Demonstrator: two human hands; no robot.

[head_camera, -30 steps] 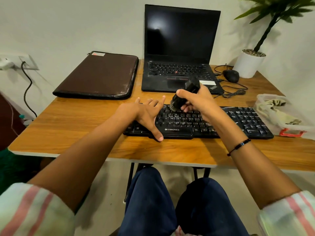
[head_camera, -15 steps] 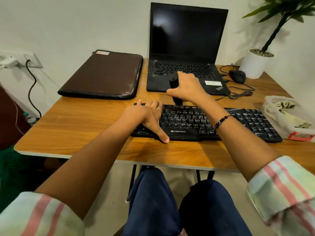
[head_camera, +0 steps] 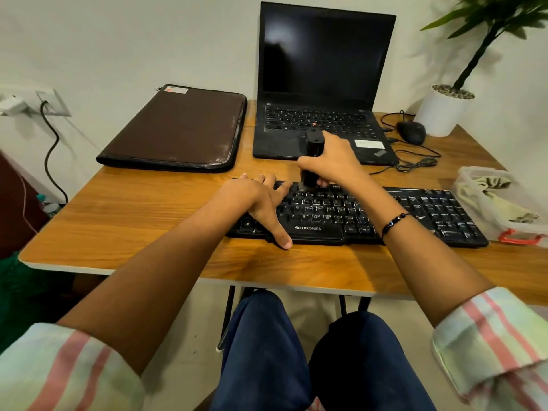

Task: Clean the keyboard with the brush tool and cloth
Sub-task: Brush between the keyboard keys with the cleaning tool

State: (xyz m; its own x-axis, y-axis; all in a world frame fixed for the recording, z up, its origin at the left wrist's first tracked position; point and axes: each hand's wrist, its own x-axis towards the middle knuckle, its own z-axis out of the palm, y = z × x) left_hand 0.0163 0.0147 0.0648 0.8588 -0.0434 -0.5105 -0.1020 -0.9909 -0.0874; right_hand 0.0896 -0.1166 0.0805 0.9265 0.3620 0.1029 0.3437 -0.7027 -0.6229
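Wood table (head_camera: 124,221) is bearing a black keyboard (head_camera: 415,212) lying along its near edge, with an open laptop (head_camera: 323,84) and a brown case (head_camera: 178,132) sitting behind it and a clear container (head_camera: 474,185) holding a cloth (head_camera: 492,188) resting just beside the keyboard's right end. Left hand (head_camera: 258,200) is lying spread flat on the keyboard's left part, thumb reaching over the front edge. Right hand (head_camera: 335,161) is gripping the black brush tool (head_camera: 311,155) upright, its lower end touching the top rows of keys.

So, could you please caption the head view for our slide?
Right hand brushing the keyboard with an upright brush tool; left hand steadies it.
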